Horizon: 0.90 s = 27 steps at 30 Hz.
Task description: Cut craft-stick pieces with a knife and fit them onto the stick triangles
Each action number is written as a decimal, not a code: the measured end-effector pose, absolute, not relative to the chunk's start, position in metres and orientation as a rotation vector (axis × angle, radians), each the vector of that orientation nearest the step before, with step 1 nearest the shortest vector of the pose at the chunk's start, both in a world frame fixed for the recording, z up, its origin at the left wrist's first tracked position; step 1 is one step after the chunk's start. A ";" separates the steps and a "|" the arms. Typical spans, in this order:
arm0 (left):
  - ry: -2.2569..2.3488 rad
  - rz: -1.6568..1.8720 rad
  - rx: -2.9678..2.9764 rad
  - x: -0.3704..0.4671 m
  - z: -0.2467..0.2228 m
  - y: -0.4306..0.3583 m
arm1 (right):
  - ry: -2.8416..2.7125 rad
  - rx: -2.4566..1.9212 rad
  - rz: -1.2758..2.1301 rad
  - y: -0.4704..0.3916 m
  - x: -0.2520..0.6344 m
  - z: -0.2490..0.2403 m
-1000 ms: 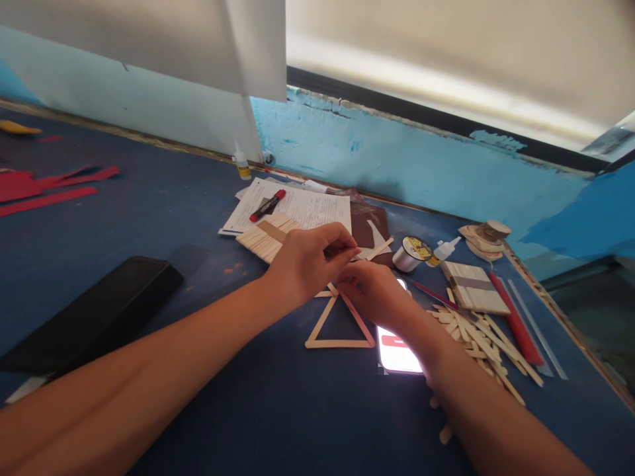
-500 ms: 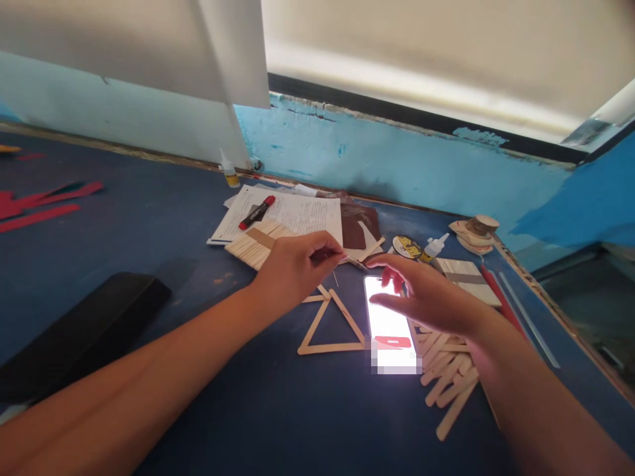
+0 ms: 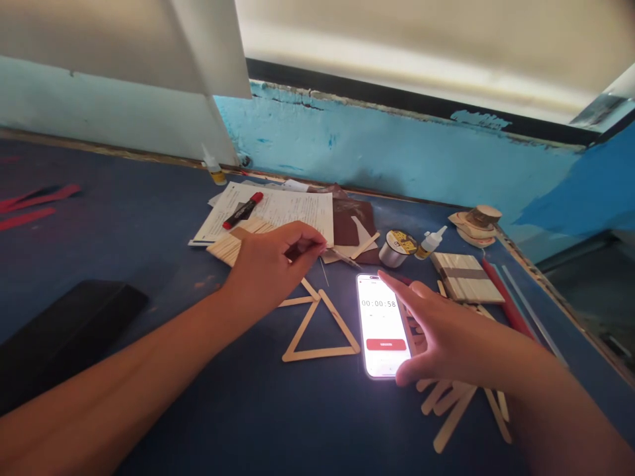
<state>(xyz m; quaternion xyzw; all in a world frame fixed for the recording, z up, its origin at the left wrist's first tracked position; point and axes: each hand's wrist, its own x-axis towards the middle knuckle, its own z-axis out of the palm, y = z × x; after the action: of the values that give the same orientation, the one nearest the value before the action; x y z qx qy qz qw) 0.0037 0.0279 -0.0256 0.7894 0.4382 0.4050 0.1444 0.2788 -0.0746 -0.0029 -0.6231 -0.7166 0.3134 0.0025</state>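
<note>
My left hand (image 3: 280,264) is closed in a pinch above the craft-stick work, and a thin strand (image 3: 324,272) hangs below its fingertips. My right hand (image 3: 431,324) spans a lit phone (image 3: 384,324) from the right, index finger at the top edge and thumb near the lower right corner. The phone's timer reads 00:00:58. A triangle of craft sticks (image 3: 302,327) lies flat left of the phone, with further sticks joined at its top. Loose craft sticks (image 3: 454,416) lie partly hidden under my right hand and forearm.
A banded bundle of sticks (image 3: 469,277), a spool of line (image 3: 395,251) and a glue bottle (image 3: 431,242) stand behind the phone. Papers (image 3: 292,215) bear a marker (image 3: 243,210). A black case (image 3: 79,324) lies left; another glue bottle (image 3: 214,165) stands by the wall.
My right hand has come down from above the phone to its right side, with finger and thumb now at its edges. My left hand keeps its pinch. The view has shifted slightly right.
</note>
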 end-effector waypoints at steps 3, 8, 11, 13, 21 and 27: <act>1.216 1.141 2.275 0.007 -0.027 0.025 | -2.272 -1.942 0.993 -0.071 0.280 -0.005; 1.193 1.102 2.309 0.009 -0.032 0.026 | -2.265 -2.020 0.990 -0.065 0.280 -0.004; 1.196 1.106 2.309 0.008 -0.032 0.028 | -2.301 -2.010 0.928 -0.065 0.282 -0.003; 1.193 1.106 2.285 0.007 -0.031 0.029 | -2.299 -2.000 0.920 -0.064 0.282 -0.003; 1.148 1.084 2.012 0.004 -0.026 0.030 | -2.230 -2.040 0.885 -0.057 0.281 -0.013; 1.267 0.883 2.074 -0.011 -0.004 0.036 | -2.245 -2.081 0.877 -0.058 0.275 -0.010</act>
<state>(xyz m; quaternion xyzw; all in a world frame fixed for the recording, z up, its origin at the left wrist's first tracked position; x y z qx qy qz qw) -0.0113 0.0357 -0.0040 0.7713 0.4713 0.3285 0.2740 0.2747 -0.0581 -0.0104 -0.6532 -0.7050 0.2752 -0.0213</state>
